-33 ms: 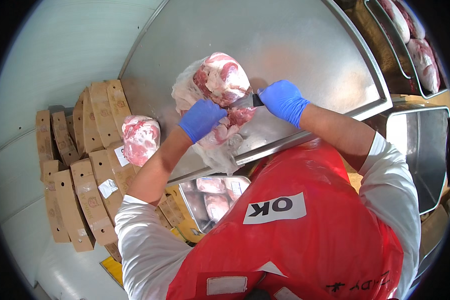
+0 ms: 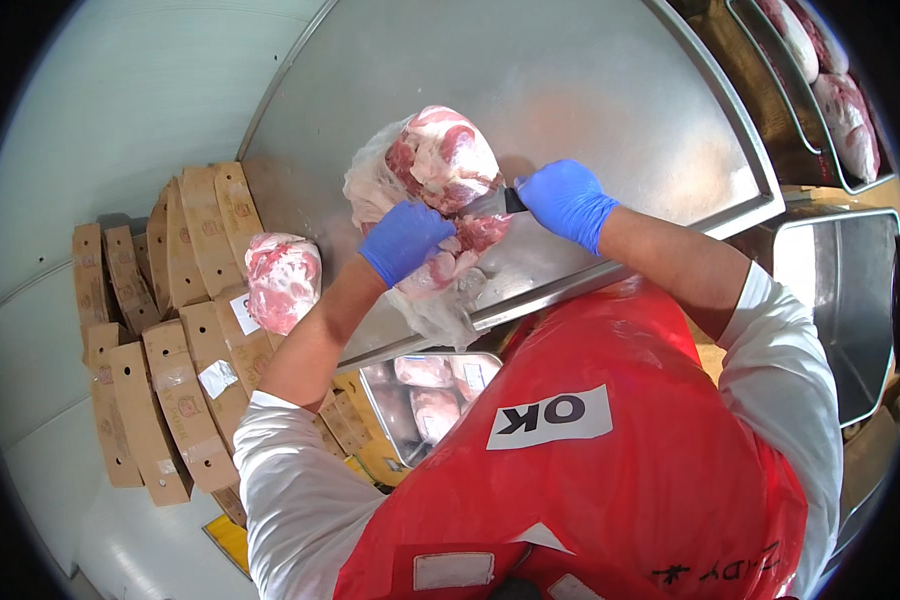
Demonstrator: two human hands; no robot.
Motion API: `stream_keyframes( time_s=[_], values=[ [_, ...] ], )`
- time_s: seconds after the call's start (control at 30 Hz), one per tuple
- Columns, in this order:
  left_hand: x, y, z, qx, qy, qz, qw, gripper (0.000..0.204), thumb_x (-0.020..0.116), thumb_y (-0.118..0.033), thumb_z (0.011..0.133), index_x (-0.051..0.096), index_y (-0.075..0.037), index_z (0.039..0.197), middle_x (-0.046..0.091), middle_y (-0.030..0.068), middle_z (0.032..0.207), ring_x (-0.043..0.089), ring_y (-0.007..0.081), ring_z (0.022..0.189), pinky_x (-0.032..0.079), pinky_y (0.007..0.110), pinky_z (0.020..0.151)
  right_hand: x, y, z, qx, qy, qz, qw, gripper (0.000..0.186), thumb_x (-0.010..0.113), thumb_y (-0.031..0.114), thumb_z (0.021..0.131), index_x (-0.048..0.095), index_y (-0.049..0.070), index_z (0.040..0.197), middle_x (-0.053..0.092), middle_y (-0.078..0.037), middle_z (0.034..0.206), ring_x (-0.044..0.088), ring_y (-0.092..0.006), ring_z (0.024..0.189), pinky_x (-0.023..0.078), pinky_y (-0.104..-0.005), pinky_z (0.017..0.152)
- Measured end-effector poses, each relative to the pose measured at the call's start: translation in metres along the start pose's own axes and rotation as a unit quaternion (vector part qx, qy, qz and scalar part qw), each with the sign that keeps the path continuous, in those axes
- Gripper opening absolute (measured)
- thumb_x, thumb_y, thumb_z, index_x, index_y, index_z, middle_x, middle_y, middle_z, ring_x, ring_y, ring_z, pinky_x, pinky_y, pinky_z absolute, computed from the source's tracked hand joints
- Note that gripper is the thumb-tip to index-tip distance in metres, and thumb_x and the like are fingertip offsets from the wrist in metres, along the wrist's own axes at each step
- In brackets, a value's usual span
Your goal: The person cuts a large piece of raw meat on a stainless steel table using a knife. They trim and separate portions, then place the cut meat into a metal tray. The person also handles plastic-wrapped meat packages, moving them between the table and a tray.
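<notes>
On the steel table (image 2: pixel 630 90), a large piece of raw meat (image 2: pixel 445 145) rests on crumpled clear plastic (image 2: pixel 435 315). My left hand (image 2: pixel 403 240), in a blue glove, has its fingers curled on a smaller, loose part of meat (image 2: pixel 480 232) just below the large piece. My right hand (image 2: pixel 568 200), also gloved, grips the black handle of a knife (image 2: pixel 493 204), whose blade is at the meat between the two parts and is partly hidden. Another piece of meat (image 2: pixel 282 280) lies at the table's left edge, beside my left forearm.
Flattened cardboard boxes (image 2: pixel 165 410) are stacked against the pale wall at left. A steel bin of meat (image 2: pixel 430 410) sits below the table's front edge. At right are a tray of meat (image 2: pixel 840 120) and a steel bin (image 2: pixel 860 320). My red apron fills the lower middle.
</notes>
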State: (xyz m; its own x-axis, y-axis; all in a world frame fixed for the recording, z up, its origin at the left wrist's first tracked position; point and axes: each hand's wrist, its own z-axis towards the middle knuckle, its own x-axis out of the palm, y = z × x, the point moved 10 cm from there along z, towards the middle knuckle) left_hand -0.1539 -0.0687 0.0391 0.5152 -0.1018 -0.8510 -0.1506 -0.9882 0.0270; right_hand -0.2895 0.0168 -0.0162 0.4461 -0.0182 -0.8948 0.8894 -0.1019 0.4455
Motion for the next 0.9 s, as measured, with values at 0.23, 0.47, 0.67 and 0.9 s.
stream_keyframes(
  time_s=[0.23,0.47,0.67,0.9],
  values=[
    [0.006,-0.024,0.008,0.071,-0.067,-0.037,0.995,0.011,0.072,-0.022,0.086,0.076,-0.019,0.096,0.062,0.0077,0.093,0.063,0.0312,0.091,0.051,0.045,0.078,0.002,-0.003,0.003,0.005,0.019,-0.001,1.000,0.018,0.064,0.015,0.095,0.082,0.011,0.100,0.080,-0.014,0.094,0.079,-0.0349,0.092,0.062,-0.0469,0.081],
    [-0.007,-0.024,0.013,0.045,-0.121,-0.073,0.989,0.018,0.077,-0.029,0.080,0.071,-0.014,0.073,0.062,0.0085,0.084,0.062,0.0333,0.088,0.050,0.047,0.078,0.000,-0.006,0.005,0.015,0.023,-0.010,1.000,0.020,0.064,0.017,0.096,0.082,0.013,0.101,0.080,-0.013,0.098,0.078,-0.0344,0.095,0.062,-0.0468,0.082],
    [0.009,0.036,0.008,-0.217,-0.209,-0.215,0.929,0.026,0.078,-0.030,0.084,0.071,-0.007,0.076,0.068,0.0138,0.075,0.066,0.0314,0.069,0.053,0.046,0.066,0.007,-0.009,0.006,0.009,0.029,-0.010,0.999,0.020,0.063,0.019,0.097,0.082,0.014,0.104,0.080,-0.012,0.100,0.078,-0.0342,0.096,0.063,-0.0467,0.082],
    [0.073,0.119,-0.006,-0.405,-0.178,-0.497,0.747,0.019,0.070,-0.021,0.085,0.071,-0.004,0.077,0.067,0.0072,0.068,0.062,0.0175,0.056,0.050,0.036,0.055,0.000,-0.006,0.001,-0.002,0.033,0.002,0.999,0.020,0.062,0.019,0.099,0.080,0.015,0.108,0.080,-0.012,0.100,0.078,-0.0344,0.097,0.063,-0.0470,0.083]
  ],
)
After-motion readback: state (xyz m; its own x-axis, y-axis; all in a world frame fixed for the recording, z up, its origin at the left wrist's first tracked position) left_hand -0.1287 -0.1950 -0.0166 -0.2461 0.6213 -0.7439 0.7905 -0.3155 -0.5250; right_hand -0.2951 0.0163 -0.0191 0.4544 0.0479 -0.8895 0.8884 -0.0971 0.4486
